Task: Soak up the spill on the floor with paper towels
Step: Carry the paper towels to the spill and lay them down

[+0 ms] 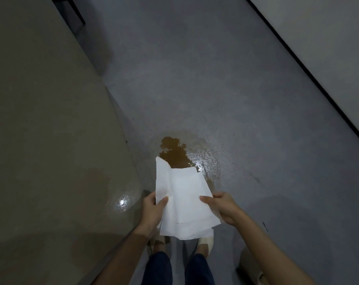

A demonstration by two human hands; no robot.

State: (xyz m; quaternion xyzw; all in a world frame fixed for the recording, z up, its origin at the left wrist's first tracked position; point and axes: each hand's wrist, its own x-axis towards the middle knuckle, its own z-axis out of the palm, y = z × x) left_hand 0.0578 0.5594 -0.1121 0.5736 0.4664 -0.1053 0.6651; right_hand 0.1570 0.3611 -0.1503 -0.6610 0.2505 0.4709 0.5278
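Observation:
A brown spill (174,152) lies on the grey floor (195,89) in front of my feet, with a wet sheen spreading to its right. I hold a stack of white paper towels (184,200) in the air above the near edge of the spill, covering part of it from view. My left hand (154,210) grips the stack's left edge with the thumb on top. The right edge is gripped by my right hand (222,206) in the same way.
A tan counter top (41,130) with a wet glare runs along the left. A pale wall with a dark skirting line (310,75) runs along the right. My feet in light shoes (204,242) stand just behind the spill. A dim round object (250,262) sits at lower right.

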